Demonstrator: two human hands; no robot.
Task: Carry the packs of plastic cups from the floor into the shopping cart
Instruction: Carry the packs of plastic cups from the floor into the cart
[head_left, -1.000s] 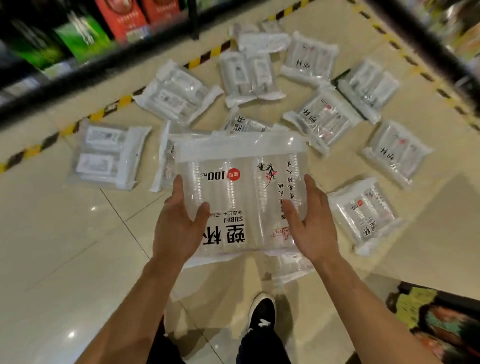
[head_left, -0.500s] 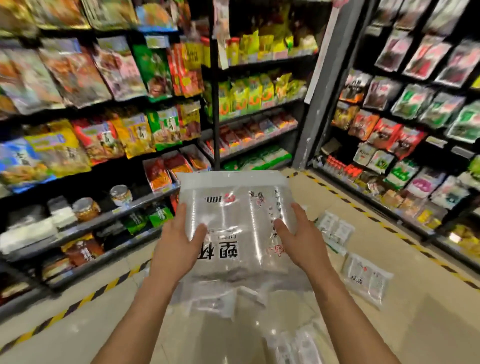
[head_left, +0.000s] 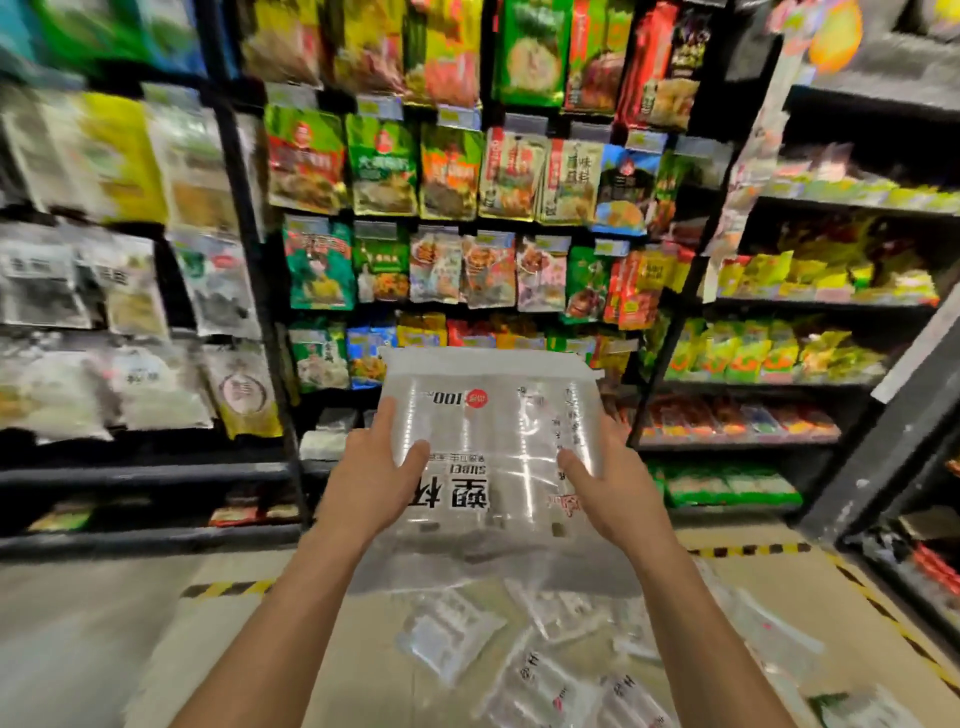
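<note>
nearest, the left hand (head_left: 374, 483) and right hand (head_left: 613, 493) clamp one held pack (head_left: 493, 452) of plastic cups by its two side edges. each thumb lies pressed on the clear front face, and the other fingers pass behind the pack, out of sight. the pack is up in the air at about chest height, its print upside down to the wearer.

below the held pack, many loose packs (head_left: 545, 670) lie scattered on the floor (head_left: 104, 649), some overlapping. so the job looks early or midway at best: one pack is lifted, a good number are left, and the shopping cart is not in view, so what it already holds cannot be told.

left of the held pack the floor is open tile, the easiest way to step or turn. beyond the pack, striped tape (head_left: 228, 588) marks the foot of the shelves (head_left: 415, 234), which close off the way ahead. right of the pack a second rack (head_left: 857, 338) angles in, narrowing that side.
</note>
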